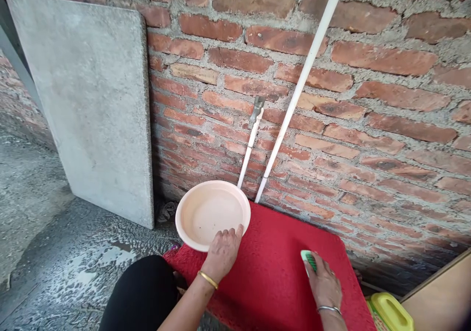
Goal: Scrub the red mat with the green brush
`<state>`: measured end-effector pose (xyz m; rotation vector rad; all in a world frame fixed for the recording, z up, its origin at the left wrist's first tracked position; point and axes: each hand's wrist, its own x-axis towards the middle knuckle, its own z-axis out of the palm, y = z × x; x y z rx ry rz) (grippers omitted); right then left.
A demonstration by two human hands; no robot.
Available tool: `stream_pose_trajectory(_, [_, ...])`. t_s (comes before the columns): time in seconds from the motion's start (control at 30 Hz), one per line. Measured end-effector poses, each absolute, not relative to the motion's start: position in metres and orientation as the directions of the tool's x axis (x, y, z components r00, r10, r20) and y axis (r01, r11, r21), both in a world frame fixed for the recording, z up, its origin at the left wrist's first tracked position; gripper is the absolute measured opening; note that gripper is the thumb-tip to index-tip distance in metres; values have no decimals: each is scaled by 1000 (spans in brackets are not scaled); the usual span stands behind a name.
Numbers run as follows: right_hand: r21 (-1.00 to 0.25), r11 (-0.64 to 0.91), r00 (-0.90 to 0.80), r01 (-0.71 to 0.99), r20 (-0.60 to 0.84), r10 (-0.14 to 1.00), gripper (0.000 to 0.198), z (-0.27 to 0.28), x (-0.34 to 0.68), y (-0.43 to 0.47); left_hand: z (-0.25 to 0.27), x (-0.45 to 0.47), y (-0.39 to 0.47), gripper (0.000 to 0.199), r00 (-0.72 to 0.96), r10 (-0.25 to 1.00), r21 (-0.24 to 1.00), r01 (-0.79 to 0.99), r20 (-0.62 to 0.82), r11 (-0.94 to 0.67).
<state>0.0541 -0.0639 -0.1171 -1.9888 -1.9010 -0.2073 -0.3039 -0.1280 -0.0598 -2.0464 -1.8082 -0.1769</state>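
Before you lies the cloth, the basin at its far left corner, your left hand at the near rim. Your right hand and the brush are toward its right edge. Behind rises the wall; the slab stands left, the jug right.

No txt legible; print on yellow jug, btm R, too partial.

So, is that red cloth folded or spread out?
Spread out: the red cloth lies broad and flat, reaching from the basin to past the right hand.
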Motion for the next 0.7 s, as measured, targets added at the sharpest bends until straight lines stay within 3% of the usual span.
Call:
stream_pose_trajectory(0.07, [-203,-65,145,977,410,900,54,-120,74,-69,-62,-304,-128,53,152,922,-211,974,356,-79])
stream_pose_trajectory(0.13, [-229,-2,105,973,441,891,55,-119,66,-77,-64,-305,-128,52,151,923,-208,975,355,-79])
stream_pose_trajectory(0.3, [-216,396,-289,892,402,869,36,-112,-36,-100,-65,-307,-126,51,147,931,-203,976,333,-82])
stream_pose_trajectory(0.43, [-163,546,-475,822,333,815,34,-111,-110,-109,-62,-309,-126,52,157,934,-205,974,322,-93])
stream_pose_trajectory(0.57, [-128,483,-437,866,274,857,33,-106,-102,-92,-57,-307,-127,51,149,943,-184,978,298,-97])
stream_pose_trajectory(0.7, [-51,163,-149,985,219,964,38,-98,-24,-69,-55,-305,-128,51,135,949,-152,984,287,-94])
